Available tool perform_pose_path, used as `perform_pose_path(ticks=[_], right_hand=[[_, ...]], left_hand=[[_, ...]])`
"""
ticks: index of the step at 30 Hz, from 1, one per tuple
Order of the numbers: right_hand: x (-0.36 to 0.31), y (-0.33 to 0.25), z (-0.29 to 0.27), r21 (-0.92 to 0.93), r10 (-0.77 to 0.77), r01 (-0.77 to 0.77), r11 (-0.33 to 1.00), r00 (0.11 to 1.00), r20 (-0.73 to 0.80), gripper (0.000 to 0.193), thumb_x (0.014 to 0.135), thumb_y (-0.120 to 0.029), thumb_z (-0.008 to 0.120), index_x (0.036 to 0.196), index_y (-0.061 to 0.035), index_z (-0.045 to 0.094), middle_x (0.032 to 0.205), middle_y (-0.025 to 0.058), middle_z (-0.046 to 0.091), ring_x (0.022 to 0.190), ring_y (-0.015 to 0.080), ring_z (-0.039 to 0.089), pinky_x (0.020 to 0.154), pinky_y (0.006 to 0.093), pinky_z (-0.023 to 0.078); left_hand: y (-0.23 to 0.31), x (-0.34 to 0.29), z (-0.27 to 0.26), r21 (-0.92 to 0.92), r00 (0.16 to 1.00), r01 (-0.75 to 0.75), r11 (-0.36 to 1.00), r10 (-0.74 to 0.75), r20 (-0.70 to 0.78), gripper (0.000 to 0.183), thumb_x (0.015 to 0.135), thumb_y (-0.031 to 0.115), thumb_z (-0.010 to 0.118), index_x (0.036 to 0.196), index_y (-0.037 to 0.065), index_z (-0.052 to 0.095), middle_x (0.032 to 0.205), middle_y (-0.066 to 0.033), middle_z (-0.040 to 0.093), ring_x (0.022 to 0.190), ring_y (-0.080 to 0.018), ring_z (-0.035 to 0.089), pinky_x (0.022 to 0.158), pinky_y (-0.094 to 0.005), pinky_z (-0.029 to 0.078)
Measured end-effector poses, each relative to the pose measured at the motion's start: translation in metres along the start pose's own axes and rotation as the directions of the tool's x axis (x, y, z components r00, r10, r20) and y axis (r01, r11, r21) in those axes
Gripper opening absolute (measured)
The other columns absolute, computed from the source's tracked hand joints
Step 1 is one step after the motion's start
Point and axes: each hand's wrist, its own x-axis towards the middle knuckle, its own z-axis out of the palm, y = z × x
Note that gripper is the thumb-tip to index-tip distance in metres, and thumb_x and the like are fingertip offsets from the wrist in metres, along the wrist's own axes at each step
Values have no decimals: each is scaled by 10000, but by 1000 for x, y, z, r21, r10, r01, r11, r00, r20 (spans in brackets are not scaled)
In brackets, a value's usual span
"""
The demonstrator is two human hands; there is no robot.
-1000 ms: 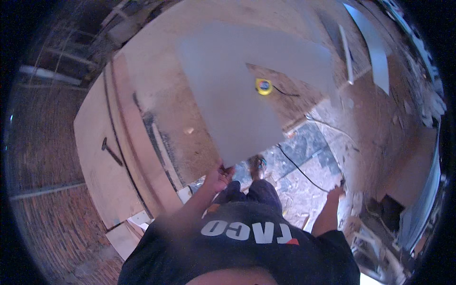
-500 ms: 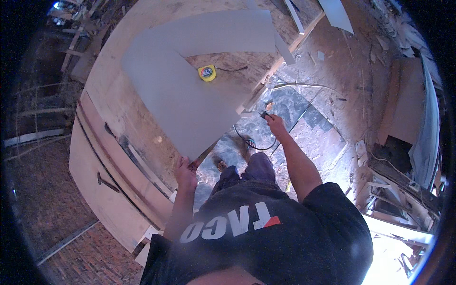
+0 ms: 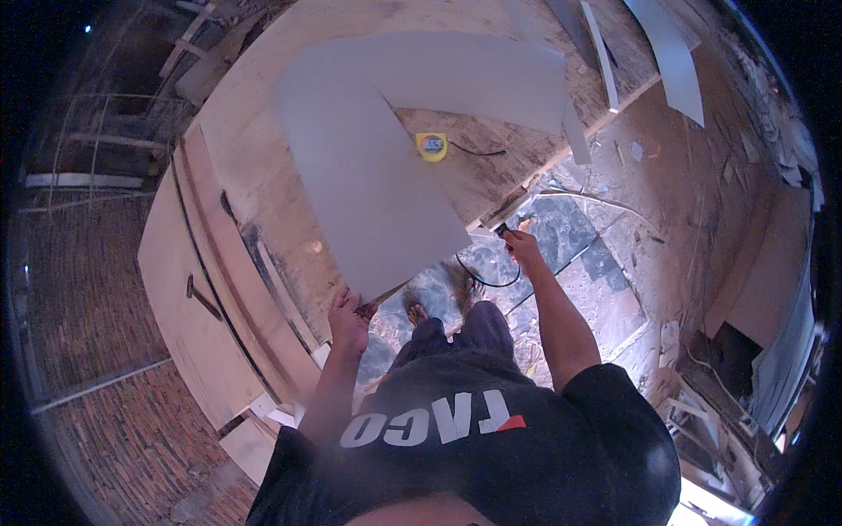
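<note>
A large grey sheet [image 3: 368, 193] lies across the wooden work table, its near corner jutting toward me. My left hand [image 3: 348, 321] is closed at that corner, fingers curled on the sheet's edge. Beside this hand is a reddish-brown piece [image 3: 367, 309] with a thin tan strip running under the sheet; its kind is unclear. My right hand [image 3: 524, 249] grips a small dark fitting [image 3: 502, 230] close to the sheet's right corner. A black cable [image 3: 487, 282] loops below that hand. On the table, against the sheet's edge, sits a yellow tape measure [image 3: 431, 147].
Another grey panel [image 3: 465, 79] lies at the far side, with narrow strips [image 3: 600, 57] to its right. A hammer-like tool [image 3: 203, 298] rests on boards at the left. My feet [image 3: 417, 313] stand on a scuffed, littered floor [image 3: 579, 307]. Stacked boards [image 3: 763, 263] lean at the right.
The view has shifted, so the table and sheet appear farther right and lower. My right hand with the dark fitting is now nearer the sheet's right corner. The left hand stays at the near corner.
</note>
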Motion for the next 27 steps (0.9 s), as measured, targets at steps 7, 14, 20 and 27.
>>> perform_pose_path(ticks=[7, 14, 20, 27], right_hand=[[-7, -2, 0, 18, -40, 41, 999, 999, -24, 260, 904, -295, 654, 880, -37, 677, 656, 0, 567, 502, 81, 470, 450, 244, 363], [-2, 5, 5, 146, 66, -58, 988, 997, -50, 254, 912, -290, 640, 864, -43, 673, 642, -2, 551, 512, 83, 471, 450, 252, 365], [2, 4, 12, -110, -140, 128, 986, 983, -117, 302, 912, -320, 626, 894, -24, 683, 660, 20, 583, 537, 101, 522, 464, 262, 389], [11, -3, 13, -86, -67, 61, 994, 995, -70, 281, 896, -300, 634, 953, -34, 703, 661, 34, 596, 524, 119, 526, 477, 271, 414]], left_hand=[[-1, -1, 4, -57, 1000, 11, 998, -13, -28, 421, 944, 78, 543, 1352, 72, 441, 1044, -88, 624, 756, -239, 628, 691, -370, 553], [3, -6, 6, -3, 1000, -3, 1000, 3, -15, 398, 961, 70, 512, 1354, 82, 456, 1048, -94, 630, 761, -228, 626, 689, -354, 555], [5, -3, 4, 11, 1000, 11, 1000, -11, -17, 411, 961, 69, 513, 1367, 84, 450, 1029, -82, 630, 766, -222, 624, 689, -355, 559], [10, -3, 0, -15, 1000, -7, 1000, 7, -7, 389, 956, 76, 526, 1343, 81, 481, 1027, -67, 633, 756, -213, 628, 681, -355, 558]])
